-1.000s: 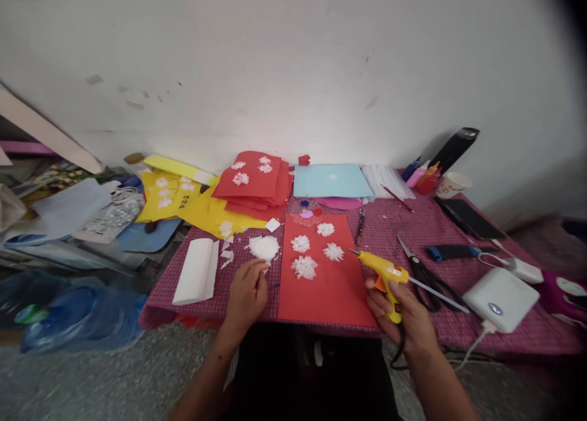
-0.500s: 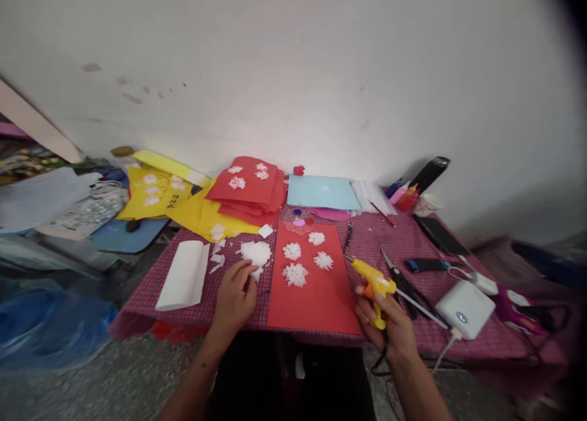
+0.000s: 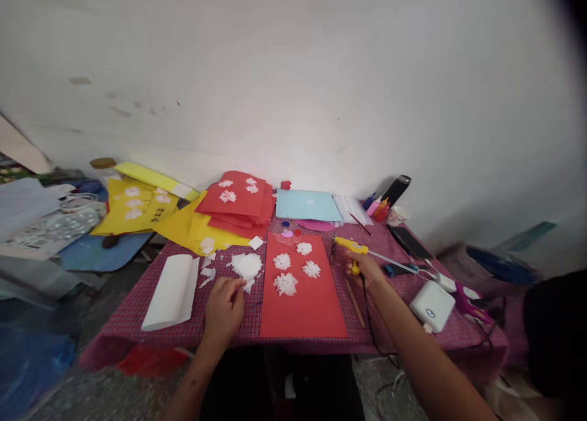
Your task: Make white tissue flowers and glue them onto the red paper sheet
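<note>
My right hand [image 3: 364, 267] is closed round the handle of a yellow hot glue gun [image 3: 351, 245], its nozzle toward the left and a long glue stick out of its back. Below it lies a narrow brown stick [image 3: 354, 302]. Left of the gun is a red sheet of paper [image 3: 302, 314] bearing several white ruffled paper flowers [image 3: 285, 284]. My left hand [image 3: 224, 308] rests with curled fingers, thumb near the index finger, beside a pile of white paper pieces [image 3: 246, 266]. Whatever it may pinch is hidden. My right arm covers the scissors' place.
A folded white paper [image 3: 167, 292] lies at left. Behind stand stacked red cards [image 3: 233, 201], yellow sheets [image 3: 183, 222] and a light blue sheet [image 3: 307, 205]. At right are paint bottles [image 3: 380, 209], a paper cup [image 3: 398, 214], a black phone [image 3: 409, 242] and a white box [image 3: 431, 305] with cables.
My right hand has carried the glue gun away from me, to beside the red sheet's upper right edge. The brown stick has come into view. My left hand stays near the white pile; the view shifted.
</note>
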Demonstrator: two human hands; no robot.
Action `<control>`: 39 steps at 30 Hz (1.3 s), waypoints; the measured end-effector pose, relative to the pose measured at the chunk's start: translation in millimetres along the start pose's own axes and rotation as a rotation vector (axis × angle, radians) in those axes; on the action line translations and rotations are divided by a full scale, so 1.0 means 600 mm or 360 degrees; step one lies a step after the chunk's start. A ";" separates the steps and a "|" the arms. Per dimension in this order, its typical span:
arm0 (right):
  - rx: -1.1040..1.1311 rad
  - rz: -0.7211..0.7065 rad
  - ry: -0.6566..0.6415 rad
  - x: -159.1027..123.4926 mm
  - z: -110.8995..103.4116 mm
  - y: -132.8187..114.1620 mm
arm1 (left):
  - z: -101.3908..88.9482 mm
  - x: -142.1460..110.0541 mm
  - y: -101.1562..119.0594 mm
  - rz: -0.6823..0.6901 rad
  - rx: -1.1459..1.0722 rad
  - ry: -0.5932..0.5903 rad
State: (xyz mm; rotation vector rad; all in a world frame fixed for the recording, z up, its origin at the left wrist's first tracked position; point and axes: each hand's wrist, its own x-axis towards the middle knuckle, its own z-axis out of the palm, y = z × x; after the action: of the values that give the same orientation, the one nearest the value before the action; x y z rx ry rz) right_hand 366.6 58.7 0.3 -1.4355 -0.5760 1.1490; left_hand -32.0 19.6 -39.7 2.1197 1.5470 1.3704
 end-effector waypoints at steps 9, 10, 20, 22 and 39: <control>-0.0168 0.0229 -0.0002 0.048 0.007 -0.017 | 0.001 0.000 -0.004 -0.0026 -0.0028 0.0014; -0.0218 0.0235 -0.0007 0.046 0.004 -0.020 | 0.001 0.000 -0.004 -0.0031 -0.0030 0.0013; -0.0884 -0.0058 0.0096 0.016 -0.012 -0.064 | -0.005 0.006 0.006 -0.0011 -0.0053 0.0006; -0.1042 -0.0162 0.0142 0.013 -0.014 -0.075 | -0.005 0.006 0.008 0.0014 -0.0055 0.0013; -0.1121 -0.1315 -0.0282 -0.041 0.223 0.003 | 0.073 0.132 0.136 -0.0019 -0.0711 -0.0015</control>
State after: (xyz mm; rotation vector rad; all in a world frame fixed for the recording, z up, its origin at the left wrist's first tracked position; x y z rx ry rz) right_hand 238.5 98.6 23.9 -1.4192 -1.6330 0.4019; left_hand 57.1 64.2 30.1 1.8346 1.1131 1.5264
